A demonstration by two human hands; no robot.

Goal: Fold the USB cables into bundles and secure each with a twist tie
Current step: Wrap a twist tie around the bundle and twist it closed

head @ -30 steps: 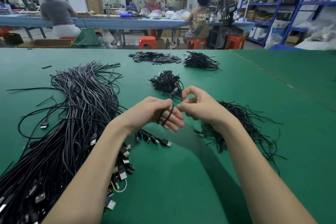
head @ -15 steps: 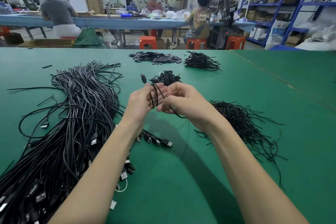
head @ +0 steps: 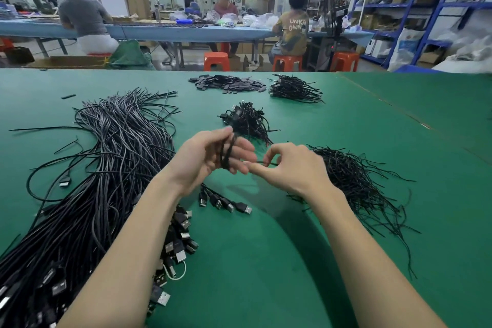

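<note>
Folded USB cable [head: 227,150] sits gripped between left hand [head: 210,158] thumb and curled fingers. Right hand [head: 290,168] fingertips pinch a twist tie [head: 266,163] beside it

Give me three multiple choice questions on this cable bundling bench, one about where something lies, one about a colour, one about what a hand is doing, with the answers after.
1. Where does the pile of loose twist ties lie?
A. under the right forearm, at the person's right
B. on the far blue table
C. on an orange stool

2. What colour is the work table?
A. grey
B. green
C. white

3. What is the left hand doing?
A. resting flat on the table
B. holding a folded cable off the table
C. pointing at the shelves

Answers:
1 A, the thin black strands fan out beside and behind the right hand.
2 B, green surface shows all round the piles.
3 B, the black loops run across its fingers, while the right hand pinches a thin strand.
</note>
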